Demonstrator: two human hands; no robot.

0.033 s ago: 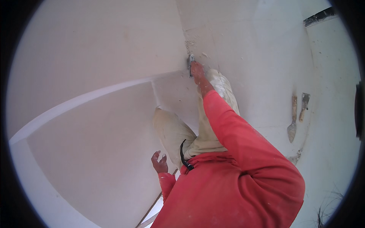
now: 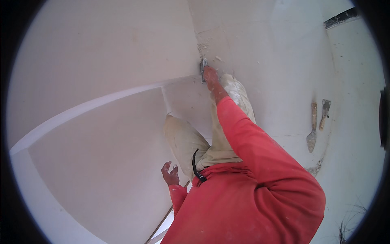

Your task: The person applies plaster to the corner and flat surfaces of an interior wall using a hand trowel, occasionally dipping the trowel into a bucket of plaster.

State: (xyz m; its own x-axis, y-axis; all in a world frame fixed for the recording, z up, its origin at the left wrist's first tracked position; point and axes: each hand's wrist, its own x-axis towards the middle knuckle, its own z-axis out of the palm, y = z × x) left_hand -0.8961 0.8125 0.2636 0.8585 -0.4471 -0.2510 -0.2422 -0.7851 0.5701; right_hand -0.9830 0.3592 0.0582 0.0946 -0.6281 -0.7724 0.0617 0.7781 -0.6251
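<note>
My right hand [image 2: 211, 77] grips a flat metal trowel [image 2: 202, 71], seen nearly edge-on. Its plate is upright against the base of the pale wall [image 2: 122, 40], at the corner with the floor. The fingers wrap its handle, which they mostly hide. Low at the left, beside my bent leg, my left hand [image 2: 170, 174] is open and holds nothing. Its fingers are apart, slightly curled and dusted white.
A pointing trowel [image 2: 312, 138] and a scraper [image 2: 326, 109] lie side by side on the floor to the right. Crumbs of plaster [image 2: 218, 58] lie along the corner ahead of my right hand. A dark strip [image 2: 342, 18] sits at the far right. A pale raised band [image 2: 93, 99] crosses the left.
</note>
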